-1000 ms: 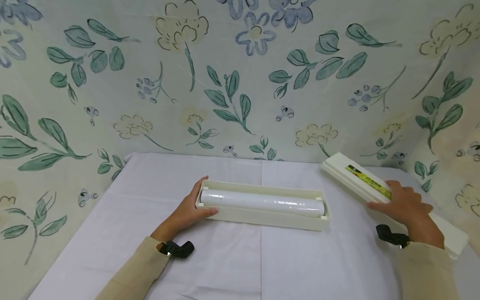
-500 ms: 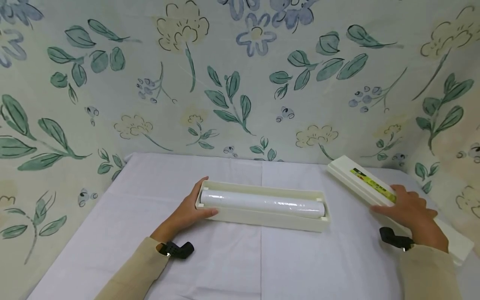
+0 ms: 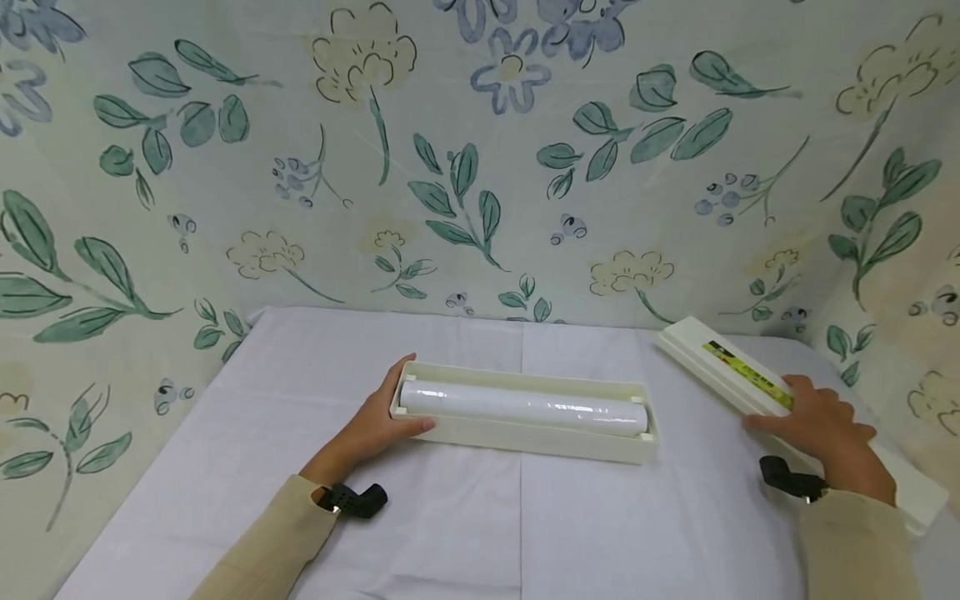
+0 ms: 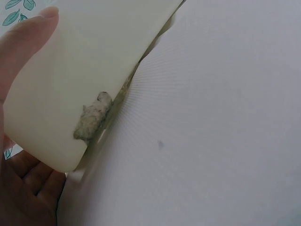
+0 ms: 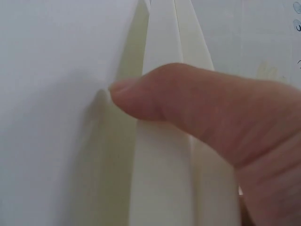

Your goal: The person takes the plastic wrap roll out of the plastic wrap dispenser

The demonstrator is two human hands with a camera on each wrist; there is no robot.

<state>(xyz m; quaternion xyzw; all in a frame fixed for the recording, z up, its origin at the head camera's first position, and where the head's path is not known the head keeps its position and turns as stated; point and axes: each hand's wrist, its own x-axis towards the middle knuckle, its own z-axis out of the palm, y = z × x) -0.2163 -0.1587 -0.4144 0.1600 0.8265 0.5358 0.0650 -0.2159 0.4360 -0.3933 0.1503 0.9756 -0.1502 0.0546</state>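
A long cream plastic box (image 3: pixel 525 439) stands mid-table with its top uncovered. Inside it lies a white, shiny roll of plastic wrap (image 3: pixel 517 404). My left hand (image 3: pixel 375 425) grips the box's left end, thumb on the front wall and fingers behind. In the left wrist view, the thumb (image 4: pixel 28 40) lies on the box wall (image 4: pixel 66 70), which bears a greyish patch. Off to the right, my right hand (image 3: pixel 821 425) holds a long cream lid (image 3: pixel 690 346) with a yellow-green label, its thumb (image 5: pixel 155 92) over the lid's edge in the right wrist view.
A white cloth (image 3: pixel 450 517) with fold creases covers the table. Behind it hangs a floral curtain or wall covering (image 3: pixel 480 192), which also runs along the left and right sides. Black straps with small devices (image 3: pixel 352 500) sit on both wrists.
My right hand and the lid have shifted slightly right and toward me, mostly in the first half second. The left hand and the box stay in place.
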